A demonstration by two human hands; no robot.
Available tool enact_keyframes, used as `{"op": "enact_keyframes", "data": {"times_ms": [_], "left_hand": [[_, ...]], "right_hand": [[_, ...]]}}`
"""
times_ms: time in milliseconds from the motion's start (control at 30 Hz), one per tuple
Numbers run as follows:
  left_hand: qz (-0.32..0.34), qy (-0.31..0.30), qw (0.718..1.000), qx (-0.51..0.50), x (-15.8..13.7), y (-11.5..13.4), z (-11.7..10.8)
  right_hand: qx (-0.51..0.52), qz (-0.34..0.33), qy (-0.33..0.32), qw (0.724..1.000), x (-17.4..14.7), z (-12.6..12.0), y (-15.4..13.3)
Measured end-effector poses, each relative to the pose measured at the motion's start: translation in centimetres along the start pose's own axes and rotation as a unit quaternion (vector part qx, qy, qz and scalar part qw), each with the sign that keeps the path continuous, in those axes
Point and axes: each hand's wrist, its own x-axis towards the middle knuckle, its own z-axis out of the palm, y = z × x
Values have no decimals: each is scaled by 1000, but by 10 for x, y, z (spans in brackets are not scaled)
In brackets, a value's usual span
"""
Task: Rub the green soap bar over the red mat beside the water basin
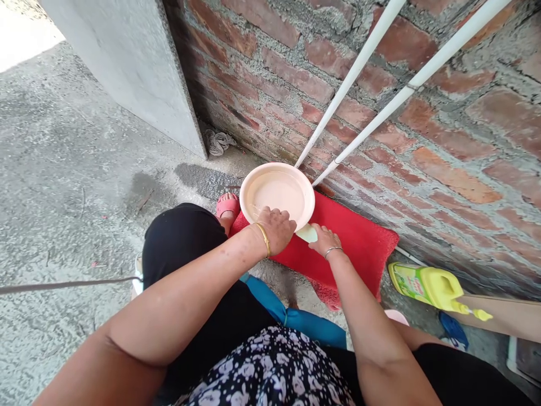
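Head view: both hands' fingers grasp a pink plate (276,193) over a red mat (359,239), concrete floor (63,169), brick wall (443,146).

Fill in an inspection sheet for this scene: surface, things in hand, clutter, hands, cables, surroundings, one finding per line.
Surface: rough grey concrete floor with a damp patch; a red mat lies by the wall.
Things in hand: pale pink basin over the mat; a light green handle-like part shows at its near rim.
Clutter: yellow bottle lying on its side; crumpled rag in the corner.
Hands: left hand on the basin's near rim; right hand at the green part.
Cables: a thin dark cord crosses the left side.
Surroundings: brick wall, two white pipes, grey slab.
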Motion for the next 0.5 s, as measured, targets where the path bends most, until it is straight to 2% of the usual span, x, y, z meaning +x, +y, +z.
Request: {"op": "enact_keyframes", "data": {"times_ms": [167, 267, 367, 500], "left_hand": [[14, 11, 1000, 6, -6, 0, 0], [15, 16, 1000, 4, -11, 1, 0], [20, 8, 1000, 6, -11, 2, 1], [23, -2, 1000, 13, -5, 6, 5]], "right_hand": [[-61, 86, -41, 994, -28, 11, 77], [-105, 115, -42, 987, -38, 1, 103], [-85, 86, 3, 993, -25, -17, 88], [-34, 31, 51, 998, 14, -35, 32]]}}
